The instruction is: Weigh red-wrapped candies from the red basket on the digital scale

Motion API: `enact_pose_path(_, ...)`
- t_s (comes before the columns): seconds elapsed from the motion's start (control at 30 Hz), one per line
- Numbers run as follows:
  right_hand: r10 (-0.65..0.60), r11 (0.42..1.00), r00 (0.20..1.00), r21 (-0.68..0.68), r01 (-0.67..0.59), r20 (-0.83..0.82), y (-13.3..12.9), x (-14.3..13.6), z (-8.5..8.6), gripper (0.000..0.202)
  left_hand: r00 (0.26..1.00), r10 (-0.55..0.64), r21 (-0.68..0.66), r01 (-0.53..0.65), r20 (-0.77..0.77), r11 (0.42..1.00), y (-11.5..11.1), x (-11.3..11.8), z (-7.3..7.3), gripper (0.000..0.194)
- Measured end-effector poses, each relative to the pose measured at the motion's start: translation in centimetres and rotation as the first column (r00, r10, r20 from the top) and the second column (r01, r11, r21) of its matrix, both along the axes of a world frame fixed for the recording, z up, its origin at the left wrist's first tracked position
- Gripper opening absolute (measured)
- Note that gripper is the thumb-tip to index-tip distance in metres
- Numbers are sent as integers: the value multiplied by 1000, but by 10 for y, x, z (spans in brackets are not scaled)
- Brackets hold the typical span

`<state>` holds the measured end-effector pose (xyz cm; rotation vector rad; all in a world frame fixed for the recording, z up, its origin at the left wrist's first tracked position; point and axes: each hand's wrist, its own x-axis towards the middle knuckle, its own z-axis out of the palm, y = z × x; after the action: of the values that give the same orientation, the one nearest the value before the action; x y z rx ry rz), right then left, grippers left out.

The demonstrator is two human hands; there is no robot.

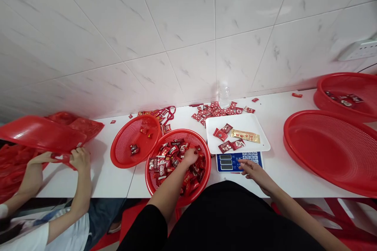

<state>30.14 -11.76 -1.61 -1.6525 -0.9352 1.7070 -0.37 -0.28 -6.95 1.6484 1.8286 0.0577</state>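
My left hand (191,157) reaches into a round red basket (149,178) filled with small red and brown wrapped candies (173,160). Its fingers curl down among the packets near the right rim, and whatever they pinch is hidden. Above the blue keypad panel (226,162) of a scale hovers my right hand (251,170), open and holding nothing. On the scale's white tray (210,135) lie several red packets (226,146) and one long gold packet (245,135).
Left of the full basket stands a red basket (118,151) with a few packets. Loose red packets (216,109) and a clear bottle (224,96) are by the wall. Larger red basins (330,149) occupy the right. At far left, another person's hands (80,159) hold red plastic.
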Motion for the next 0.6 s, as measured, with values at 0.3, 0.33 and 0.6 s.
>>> enact_pose_path(0.3,-2,1000,999,-20,3,38,6,-2,7,45,940,212,241,-278,268,930,7,-5,31,9)
enact_pose_path(0.33,7,1000,999,-22,-6,36,7,-2,7,45,896,244,254,-351,372,901,7,-5,37,10)
enact_pose_path(0.6,-13,1000,998,24,12,60,10,-11,-2,42,629,216,15,-341,747,940,10,54,83,19)
